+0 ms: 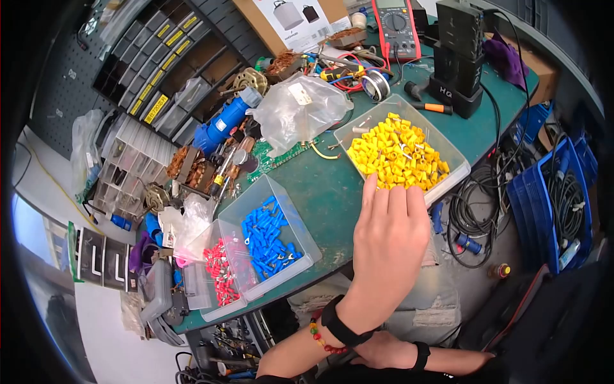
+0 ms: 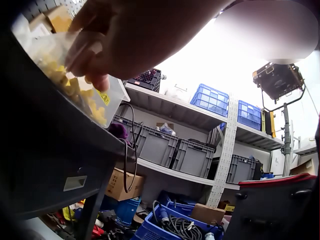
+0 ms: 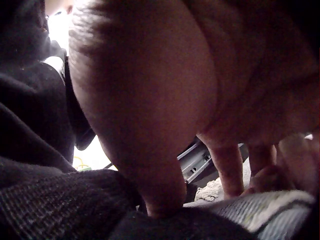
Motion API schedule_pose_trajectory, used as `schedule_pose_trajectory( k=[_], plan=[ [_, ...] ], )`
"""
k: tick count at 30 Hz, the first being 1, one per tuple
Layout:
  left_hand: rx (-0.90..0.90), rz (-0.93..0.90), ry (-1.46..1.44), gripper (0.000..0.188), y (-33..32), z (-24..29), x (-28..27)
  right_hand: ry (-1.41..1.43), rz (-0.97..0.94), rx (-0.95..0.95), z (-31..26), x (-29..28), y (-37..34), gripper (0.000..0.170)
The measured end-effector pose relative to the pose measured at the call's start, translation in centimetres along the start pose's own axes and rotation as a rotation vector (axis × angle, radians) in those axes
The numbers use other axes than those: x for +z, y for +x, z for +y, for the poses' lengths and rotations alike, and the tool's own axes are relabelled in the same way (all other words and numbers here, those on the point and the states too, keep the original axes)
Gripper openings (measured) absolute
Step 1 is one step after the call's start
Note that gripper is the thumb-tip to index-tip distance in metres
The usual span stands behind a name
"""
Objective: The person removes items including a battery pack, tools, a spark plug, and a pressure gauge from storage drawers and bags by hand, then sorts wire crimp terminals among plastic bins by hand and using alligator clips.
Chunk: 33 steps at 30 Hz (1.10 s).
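Observation:
My left hand (image 1: pixel 391 240) reaches over the near wall of a clear plastic bin (image 1: pixel 453 182) on the green table. In the left wrist view its bent fingers (image 2: pixel 82 60) are down among the yellow crimp connectors (image 1: pixel 396 150); whether they pinch one I cannot tell. A dark band and a beaded bracelet circle that wrist. My right hand (image 1: pixel 387 351) rests low on the lap, fingers against the worn jeans (image 3: pixel 270 210). To the left, joined clear bins hold blue insulated terminals (image 1: pixel 268 240) and smaller red terminals (image 1: pixel 220 274).
Behind the bins lie a plastic bag (image 1: pixel 300 112), a blue industrial plug (image 1: pixel 224 125), a solder spool (image 1: pixel 375 85) and a red multimeter (image 1: pixel 398 29). A black charger stack (image 1: pixel 457 61) stands at the back right. Cables (image 1: pixel 476 217) and a blue crate (image 1: pixel 559 198) are on the floor.

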<state>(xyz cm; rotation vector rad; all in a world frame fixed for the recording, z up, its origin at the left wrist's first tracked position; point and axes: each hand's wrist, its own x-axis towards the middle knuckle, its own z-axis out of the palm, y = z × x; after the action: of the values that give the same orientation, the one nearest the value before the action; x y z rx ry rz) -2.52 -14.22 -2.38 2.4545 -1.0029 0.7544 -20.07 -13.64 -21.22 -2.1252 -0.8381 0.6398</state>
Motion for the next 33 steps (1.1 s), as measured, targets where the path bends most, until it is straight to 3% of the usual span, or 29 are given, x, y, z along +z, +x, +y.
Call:
schedule_pose_trajectory(
  k=[1,5,8,9,12,14,18,21,24,28,30,33],
  plan=[
    [-0.011,-0.034,0.03,0.012,-0.2,0.2,-0.3,0.029,0.079,-0.053,0.4,0.7,0.0,0.06],
    [-0.031,-0.125,0.074,0.014,-1.0,1.2,-2.4,0.013,0.029,-0.007,0.9,1.9,0.2,0.061],
    [-0.078,-0.195,0.12,0.016,-2.4,2.3,-3.9,-0.013,0.469,-0.239,1.0,3.3,-0.3,0.028],
    [-0.061,-0.196,0.197,0.012,-3.0,2.4,-4.2,0.097,0.392,-0.157,0.8,3.6,-0.2,0.029],
    [-0.043,-0.205,0.291,0.009,-3.5,2.6,-5.5,0.113,0.349,-0.207,0.6,2.6,-0.7,0.025],
    [-0.011,-0.27,0.206,0.004,-2.9,3.3,-7.6,0.074,0.358,-0.18,0.2,2.0,-0.8,0.024],
    [-0.046,-0.235,0.308,0.009,-4.6,2.5,-5.7,-0.027,0.486,-0.22,1.2,4.1,-0.2,0.023],
    [-0.044,-0.247,0.288,0.008,-4.5,2.5,-5.9,-0.021,0.472,-0.216,2.2,5.9,0.4,0.025],
    [-0.061,-0.162,0.143,0.004,-4.0,2.9,-6.7,-0.036,0.496,-0.219,2.3,6.1,0.5,0.026],
    [-0.055,-0.255,0.199,0.005,-4.0,2.2,-6.3,-0.022,0.523,-0.212,1.8,5.5,1.1,0.03],
    [-0.029,-0.248,0.284,0.008,-4.2,1.6,-5.6,-0.031,0.367,-0.148,1.6,6.0,-1.0,0.034],
    [-0.043,-0.223,0.252,0.007,-3.8,1.1,-5.6,-0.048,0.136,-0.046,0.4,1.8,-1.4,0.041]
  ],
)
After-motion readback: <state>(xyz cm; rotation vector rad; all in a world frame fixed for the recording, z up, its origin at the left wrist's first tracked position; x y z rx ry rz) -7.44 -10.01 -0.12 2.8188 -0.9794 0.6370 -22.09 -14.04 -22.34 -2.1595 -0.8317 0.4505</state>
